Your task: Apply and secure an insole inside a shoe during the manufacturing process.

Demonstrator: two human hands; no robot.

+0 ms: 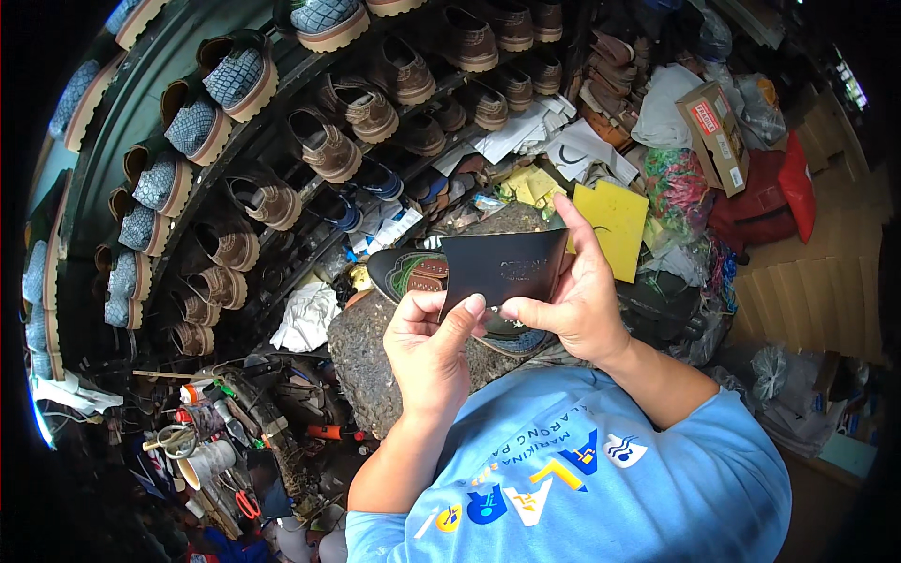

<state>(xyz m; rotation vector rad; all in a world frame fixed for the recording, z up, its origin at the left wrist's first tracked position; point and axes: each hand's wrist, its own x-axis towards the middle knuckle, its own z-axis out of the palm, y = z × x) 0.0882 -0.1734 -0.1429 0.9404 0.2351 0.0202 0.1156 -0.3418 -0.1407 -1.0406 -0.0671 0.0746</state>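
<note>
Between my two hands I hold a flat black leather-like piece (504, 268) with faint stamped lettering near its upper right. My left hand (434, 352) pinches its lower left edge, thumb in front. On the right side, my right hand (577, 300) grips the piece with the thumb along the bottom edge and the fingers behind and above. Beneath it lies a shoe (394, 266) with a dark rim and brown and green parts, mostly hidden by the piece and my hands. A large grey stone block (364, 361) supports the shoe.
Racks of brown shoes (324, 143) and blue-grey patterned shoes (194, 122) curve along the left. Yellow sheets (615, 225) and a cardboard box (713, 131) lie beyond my right hand. Tools, with orange-handled scissors (247, 504), crowd the lower left. Crumpled white paper (308, 315) sits beside the stone.
</note>
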